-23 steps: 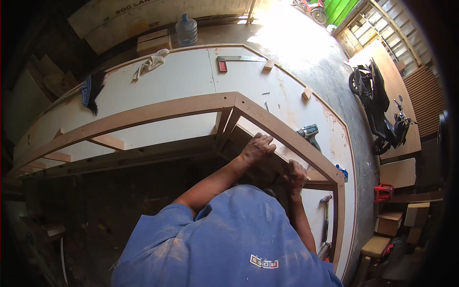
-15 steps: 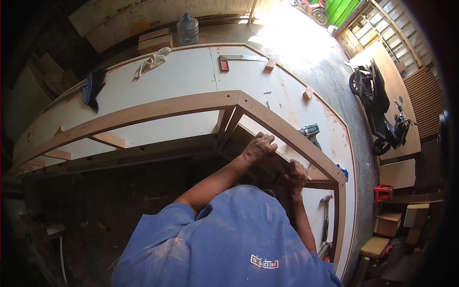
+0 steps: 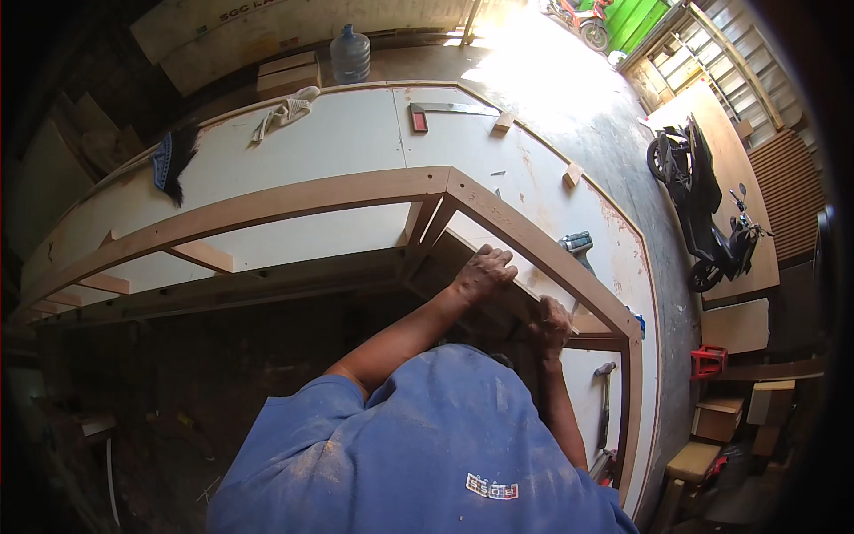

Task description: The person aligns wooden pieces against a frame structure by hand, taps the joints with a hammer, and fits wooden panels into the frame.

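Note:
My left hand [image 3: 485, 272] has its fingers curled over the upper edge of a thin wooden board [image 3: 527, 292]. Farther right along that edge, my right hand [image 3: 551, 322] is also closed on the board. The board lies inside the angled corner of a brown wooden frame [image 3: 543, 245], and its lower part is in shadow. This frame stands on a large white panel [image 3: 356, 147] with a wooden rim. Just beyond the frame lies a cordless drill [image 3: 578, 246], partly hidden by it. A hammer [image 3: 606, 400] rests on the white panel to the right of my right forearm.
A try square [image 3: 445, 109], wood blocks [image 3: 572, 174], a pale cloth [image 3: 289, 110] and a dark-bristled brush [image 3: 173, 165] lie on the panel. Beyond it stand a water jug [image 3: 350, 55] and a cardboard box [image 3: 289, 75]. A black motorbike [image 3: 698, 205] and red stool [image 3: 709, 361] are at right.
Both hands keep the same grip on the board. Only the surroundings have shifted slightly in the picture.

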The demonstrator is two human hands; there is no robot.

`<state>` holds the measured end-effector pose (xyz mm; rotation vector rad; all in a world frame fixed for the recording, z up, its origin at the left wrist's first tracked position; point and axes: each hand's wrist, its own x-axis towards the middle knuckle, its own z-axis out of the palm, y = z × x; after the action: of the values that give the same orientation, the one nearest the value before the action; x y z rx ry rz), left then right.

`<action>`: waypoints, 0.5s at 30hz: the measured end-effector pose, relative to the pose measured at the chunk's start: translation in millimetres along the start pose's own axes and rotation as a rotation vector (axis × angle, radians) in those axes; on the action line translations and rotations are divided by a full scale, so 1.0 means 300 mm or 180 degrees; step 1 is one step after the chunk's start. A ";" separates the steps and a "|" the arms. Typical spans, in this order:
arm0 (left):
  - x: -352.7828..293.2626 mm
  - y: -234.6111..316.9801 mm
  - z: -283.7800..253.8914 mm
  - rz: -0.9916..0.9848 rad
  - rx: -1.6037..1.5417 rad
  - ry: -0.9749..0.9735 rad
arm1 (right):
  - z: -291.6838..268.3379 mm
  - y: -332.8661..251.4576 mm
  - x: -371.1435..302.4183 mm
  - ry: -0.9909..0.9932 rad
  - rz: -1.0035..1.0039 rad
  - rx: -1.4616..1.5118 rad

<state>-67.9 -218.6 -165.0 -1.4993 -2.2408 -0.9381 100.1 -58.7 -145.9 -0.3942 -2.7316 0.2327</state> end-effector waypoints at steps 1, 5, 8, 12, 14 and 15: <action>-0.004 0.000 -0.002 -0.0009 0.0003 0.0006 | -0.004 -0.006 0.002 -0.0066 -0.0002 -0.0066; 0.002 0.005 -0.009 -0.0065 -0.0058 -0.0201 | 0.002 0.000 -0.004 0.0088 -0.0002 0.0048; 0.000 0.007 -0.006 -0.0063 -0.0051 -0.0159 | 0.002 0.002 -0.002 0.0075 0.0002 0.0009; -0.001 0.003 -0.003 -0.0057 -0.0014 -0.0140 | -0.003 -0.010 0.000 0.0069 0.0047 0.0033; 0.002 0.005 -0.002 -0.0055 -0.0035 -0.0138 | -0.008 -0.017 0.003 0.0076 0.0088 0.0084; 0.003 0.005 -0.003 -0.0061 -0.0055 -0.0142 | -0.014 -0.023 0.004 0.0053 0.0063 0.0033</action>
<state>-66.9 -218.3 -163.3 -1.5231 -2.2878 -0.9412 98.9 -64.3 -140.1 -0.4188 -2.7103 0.2477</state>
